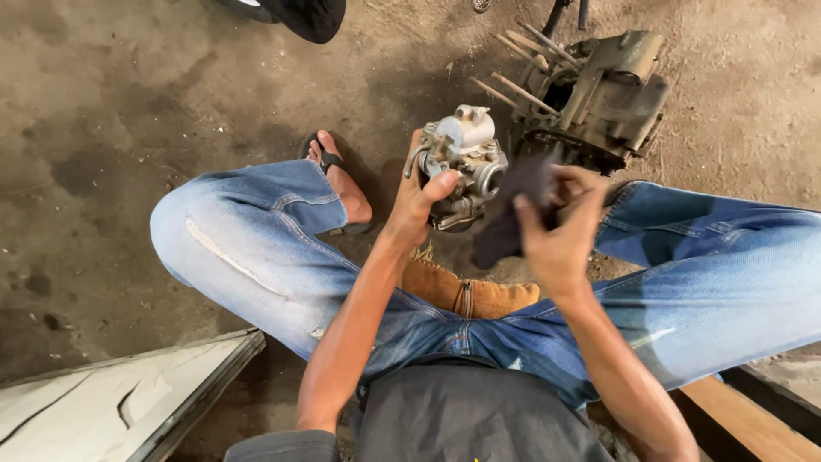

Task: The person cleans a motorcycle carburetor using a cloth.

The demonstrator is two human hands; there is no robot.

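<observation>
My left hand (416,198) grips a silver metal carburettor (463,151) from its left side, thumb across the front, holding it up above my knees. My right hand (560,229) holds a dark rag (513,210) bunched against the carburettor's right side, where a round port shows. Both forearms reach out from my lap. I sit low with knees spread, in blue jeans.
A dirty engine block (599,94) with several protruding studs stands on the dirt floor just beyond my hands. My sandalled foot (338,180) is at centre left. A pale board (120,398) lies at bottom left, a wooden plank (735,415) at bottom right, a brown pouch (466,295) between my legs.
</observation>
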